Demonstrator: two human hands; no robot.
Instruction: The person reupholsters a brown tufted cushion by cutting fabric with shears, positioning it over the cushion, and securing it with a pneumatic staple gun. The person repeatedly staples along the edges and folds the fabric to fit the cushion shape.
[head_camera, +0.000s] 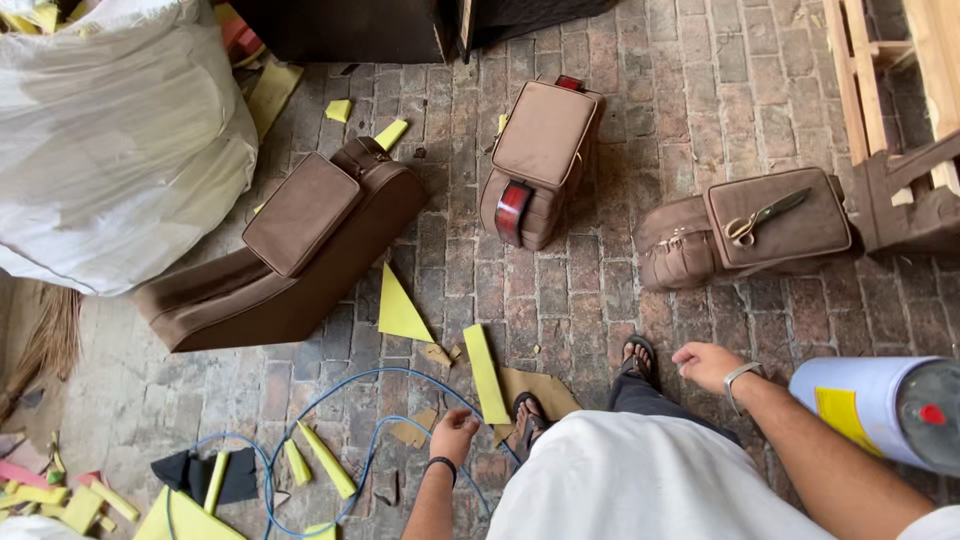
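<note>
1. The person stands on a brick floor (600, 300), seen from above; both feet in sandals show just below the middle brown upholstered armrest box (540, 160), which serves as the landmark here.
2. The left hand (455, 435) hangs well below and a little left of that box, fingers curled loosely inward and holding nothing that can be seen. It wears a dark wristband.
3. Nearest the left hand is a long yellow foam strip (486, 372), lying flat just above the hand. Its long axis runs nearly up and down in the view, its upper end tipped slightly left, toward the box.
4. A yellow foam triangle (400, 305) lies left of the strip, below the box, its sharp tip pointing up.
5. The right hand (708, 365) is below and right of the box, palm down, fingers loosely together and slightly bent, empty. A watch sits on the wrist.
6. Right of the box lies a second armrest box (750, 235) with scissors (765, 215) on its lid, blades pointing up and right.
7. Left of the box rests a larger brown console (290, 250), its long axis slanting from lower left to upper right.
8. A blue cable (330, 400) loops on the floor below the box, beside the left hand.
</note>
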